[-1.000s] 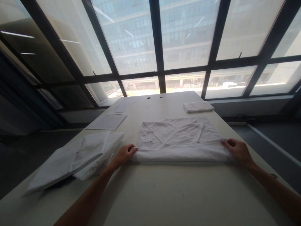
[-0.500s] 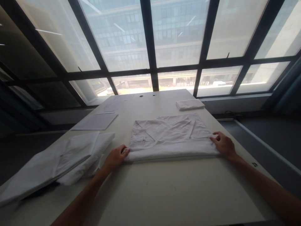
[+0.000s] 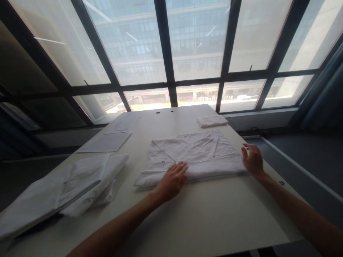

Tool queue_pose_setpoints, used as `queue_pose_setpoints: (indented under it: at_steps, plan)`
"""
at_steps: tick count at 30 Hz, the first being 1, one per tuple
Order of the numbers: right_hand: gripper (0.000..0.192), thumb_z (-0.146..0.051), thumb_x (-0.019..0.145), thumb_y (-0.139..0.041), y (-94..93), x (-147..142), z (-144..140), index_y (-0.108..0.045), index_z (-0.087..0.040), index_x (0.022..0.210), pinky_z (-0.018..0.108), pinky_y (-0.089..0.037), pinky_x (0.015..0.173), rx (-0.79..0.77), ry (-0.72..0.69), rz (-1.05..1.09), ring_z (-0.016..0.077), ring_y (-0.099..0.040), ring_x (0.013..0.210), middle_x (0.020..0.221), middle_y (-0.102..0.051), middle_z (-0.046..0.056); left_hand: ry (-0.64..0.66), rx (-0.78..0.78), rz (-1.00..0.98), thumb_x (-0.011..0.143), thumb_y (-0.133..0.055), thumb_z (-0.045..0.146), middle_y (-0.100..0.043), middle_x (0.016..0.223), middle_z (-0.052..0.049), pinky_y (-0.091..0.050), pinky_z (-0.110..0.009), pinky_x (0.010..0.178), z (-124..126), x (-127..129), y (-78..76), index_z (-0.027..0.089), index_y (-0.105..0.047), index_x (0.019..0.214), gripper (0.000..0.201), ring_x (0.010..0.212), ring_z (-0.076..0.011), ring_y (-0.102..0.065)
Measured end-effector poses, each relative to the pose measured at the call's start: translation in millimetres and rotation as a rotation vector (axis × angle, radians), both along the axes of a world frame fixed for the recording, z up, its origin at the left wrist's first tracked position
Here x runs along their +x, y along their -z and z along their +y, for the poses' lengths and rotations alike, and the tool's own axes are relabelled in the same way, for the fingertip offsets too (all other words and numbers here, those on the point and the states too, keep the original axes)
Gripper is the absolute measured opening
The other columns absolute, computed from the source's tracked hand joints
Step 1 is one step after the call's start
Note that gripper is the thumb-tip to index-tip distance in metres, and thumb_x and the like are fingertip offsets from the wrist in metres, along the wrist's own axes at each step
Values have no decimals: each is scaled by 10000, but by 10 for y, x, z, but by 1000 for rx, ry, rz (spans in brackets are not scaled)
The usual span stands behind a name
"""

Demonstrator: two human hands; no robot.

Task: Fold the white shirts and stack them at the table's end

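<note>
A white cloth garment (image 3: pixel 195 150) lies on the white table (image 3: pixel 209 214), with a folded band along its near edge. My left hand (image 3: pixel 173 180) rests on that band, left of its middle, fingers stretched out flat and holding nothing. By the garment's right edge, my right hand (image 3: pixel 252 159) is raised with its fingers apart and bent, gripping nothing. Whether its palm side still touches the fabric I cannot tell.
Several white garments (image 3: pixel 80 178) lie heaped at the table's left, with something dark beneath. Printed sheets (image 3: pixel 105 142) lie beyond them. A small folded white cloth (image 3: pixel 212 121) sits at the far right. Tall windows (image 3: pixel 197 39) rise behind the table.
My left hand has let go of the garment's left corner and moved right onto the folded band. My right hand has released the right corner and lifted slightly. The view has shifted a little.
</note>
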State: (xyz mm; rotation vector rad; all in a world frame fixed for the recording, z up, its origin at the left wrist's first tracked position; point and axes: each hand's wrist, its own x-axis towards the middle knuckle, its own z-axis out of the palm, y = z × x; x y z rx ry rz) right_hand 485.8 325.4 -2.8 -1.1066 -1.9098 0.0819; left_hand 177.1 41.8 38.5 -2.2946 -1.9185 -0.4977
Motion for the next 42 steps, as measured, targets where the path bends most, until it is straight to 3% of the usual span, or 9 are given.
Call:
queue_pose_setpoints:
  at_steps: [2, 5, 7, 10, 15, 25, 30, 37, 42]
  plan:
    - [440, -373, 1010, -348, -74, -242, -312, -647, -120, 1211, 467, -429, 1068, 60, -135, -68, 304, -580, 1183, 1205, -664, 186, 96, -25, 19, 1055, -370, 288, -437, 1583, -97, -281, -455, 1227, 149, 311, 62, 192, -434, 1501, 460, 1503, -236, -326]
    - [480, -291, 1024, -322, -93, -762, -872, -574, -92, 1380, 431, -392, 1135, -20, -388, -260, 270, -489, 1346, 1421, -573, 186, 123, -35, 45, 1063, -356, 337, -336, 1639, -109, -204, -475, 1254, 343, 582, 157, 171, -346, 1562, 526, 1546, -248, -212]
    - [530, -190, 999, -291, -67, -1094, -1163, -501, -71, 1471, 434, -329, 1189, -74, -497, -391, 254, -382, 1450, 1537, -474, 180, 103, -45, 57, 1060, -367, 369, -336, 1635, -135, -170, -501, 1259, 440, 613, 247, 148, -341, 1571, 557, 1549, -273, -194]
    - [567, -166, 988, -284, -27, -1387, -1355, -441, -47, 1520, 450, -275, 1221, -172, -545, -488, 253, -290, 1509, 1591, -398, 178, 104, -87, 54, 1037, -428, 440, -402, 1594, -152, -134, -517, 1264, 511, 539, 400, 144, -388, 1559, 601, 1529, -310, -244]
    - [559, -248, 1029, -282, 27, -1384, -1317, -432, -35, 1524, 451, -239, 1232, -261, -518, -549, 264, -283, 1515, 1595, -386, 175, 109, -114, 6, 1024, -445, 481, -419, 1584, -147, -120, -491, 1271, 490, 486, 488, 140, -391, 1560, 638, 1507, -306, -294]
    - [549, -299, 1048, -272, 103, -1290, -1219, -435, -108, 1536, 472, -227, 1219, -195, -380, -617, 279, -259, 1523, 1613, -366, 156, 79, -125, -27, 1004, -474, 446, -383, 1604, -156, -179, -489, 1252, 462, 553, 411, 130, -365, 1551, 641, 1528, -284, -255]
    - [553, -322, 1049, -264, 177, -1190, -1066, -432, -131, 1540, 502, -220, 1214, -192, -312, -657, 291, -251, 1525, 1621, -353, 154, 69, -145, 1, 1033, -394, 529, -335, 1632, -152, -185, -495, 1243, 414, 558, 329, 121, -293, 1580, 689, 1532, -294, -242]
    - [638, -508, 1036, -291, 219, -1117, -957, -363, -186, 1582, 529, -184, 1220, -272, -263, -683, 292, -187, 1544, 1656, -282, 135, 75, -264, 82, 1022, -279, 669, -280, 1664, -77, -166, -627, 1200, 383, 39, 201, 309, -309, 1592, 675, 1540, -355, -191]
    - [646, -545, 1027, -297, 236, -1117, -896, -380, -215, 1576, 552, -165, 1216, -293, -270, -690, 310, -179, 1544, 1661, -270, 136, 159, -315, 24, 1052, -293, 602, -237, 1677, -25, -156, -611, 1214, 379, -310, 209, 376, -283, 1592, 585, 1556, -301, -152]
